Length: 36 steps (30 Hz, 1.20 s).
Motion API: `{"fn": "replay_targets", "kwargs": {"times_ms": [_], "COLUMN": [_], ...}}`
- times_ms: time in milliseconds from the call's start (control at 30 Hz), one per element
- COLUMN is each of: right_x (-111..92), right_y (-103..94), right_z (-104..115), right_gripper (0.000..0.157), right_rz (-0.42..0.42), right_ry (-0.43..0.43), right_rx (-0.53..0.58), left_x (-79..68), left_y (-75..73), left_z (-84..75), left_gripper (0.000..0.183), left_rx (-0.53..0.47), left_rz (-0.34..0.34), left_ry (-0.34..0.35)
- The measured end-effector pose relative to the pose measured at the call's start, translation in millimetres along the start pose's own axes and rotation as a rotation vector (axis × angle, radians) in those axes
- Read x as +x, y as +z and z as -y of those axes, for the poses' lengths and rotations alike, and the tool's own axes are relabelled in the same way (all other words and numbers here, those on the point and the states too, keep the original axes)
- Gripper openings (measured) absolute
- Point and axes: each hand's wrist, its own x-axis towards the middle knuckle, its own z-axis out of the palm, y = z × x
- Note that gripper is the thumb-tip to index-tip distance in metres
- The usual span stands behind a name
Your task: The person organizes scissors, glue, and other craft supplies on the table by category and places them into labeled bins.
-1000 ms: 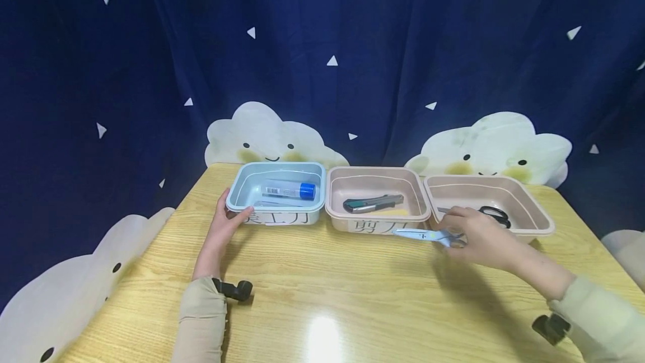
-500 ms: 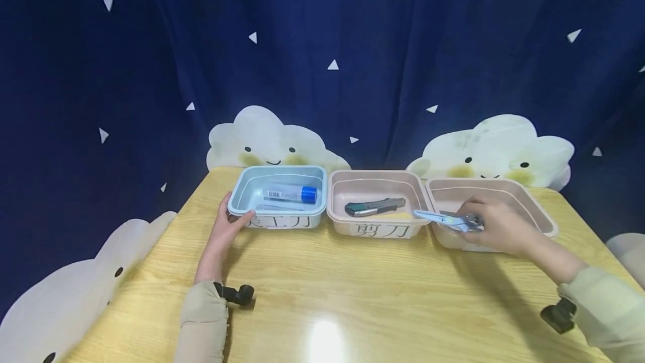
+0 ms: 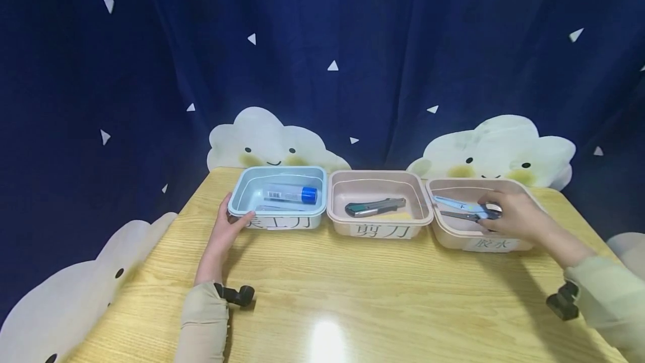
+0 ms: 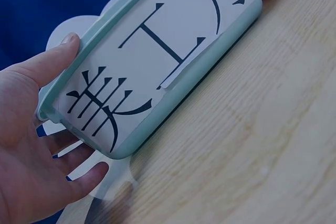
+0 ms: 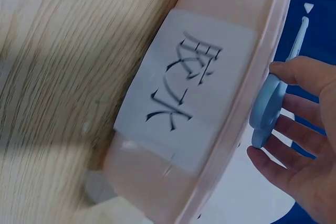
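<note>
My right hand (image 3: 516, 216) pinches light blue scissors (image 3: 457, 205) by the handles, inside the right pink bin (image 3: 473, 185), whose label faces me. In the right wrist view, thumb and fingertips hold the scissors' handle (image 5: 266, 104) just beyond the bin's rim. Black-handled scissors (image 3: 459, 216) lie under that hand, partly hidden. My left hand (image 3: 223, 231) holds the front left corner of the light blue bin (image 3: 247, 190). In the left wrist view, its thumb (image 4: 65, 51) presses on the rim while the fingers lie along the end wall.
Between the two bins stands another pink bin (image 3: 340, 181) with a utility knife (image 3: 375, 208) and something yellow inside. The blue bin contains a clear tube with a blue cap (image 3: 291, 194). All stand along the back of the wooden table (image 3: 353, 284), before a blue curtain (image 3: 302, 83).
My right hand has carried the blue scissors from in front of the bins rightward and back into the right pink bin. The left hand has stayed at the blue bin's corner.
</note>
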Motion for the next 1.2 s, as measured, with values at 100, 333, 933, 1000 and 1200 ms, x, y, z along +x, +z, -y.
{"fn": "replay_targets", "kwargs": {"times_ms": [100, 333, 933, 1000, 1200], "right_x": [1, 5, 15, 14, 15], "right_y": [2.3, 14.3, 35.5, 36.0, 39.5], "right_z": [-9, -27, -48, -49, -47], "right_gripper": [0.034, 0.033, 0.039, 0.042, 0.039], "right_rz": [0.075, 0.009, 0.142, 0.162, 0.213], "right_ry": [0.079, -0.015, 0.059, 0.078, 0.072], "right_rx": [0.024, -0.021, -0.111, -0.112, -0.022], "left_x": [2.1, 5.0, 3.5, 3.6, 3.8], "left_y": [-0.8, -2.4, -3.7, -3.4, -3.1], "left_z": [3.3, 7.5, 7.4, 7.8, 7.2], "left_gripper": [0.088, 0.090, 0.089, 0.090, 0.091], "left_rx": [0.006, 0.013, -0.007, -0.003, 0.007], "left_rz": [-0.006, -0.010, -0.016, -0.016, -0.013], "left_ry": [0.005, 0.005, 0.007, 0.003, -0.001]}}
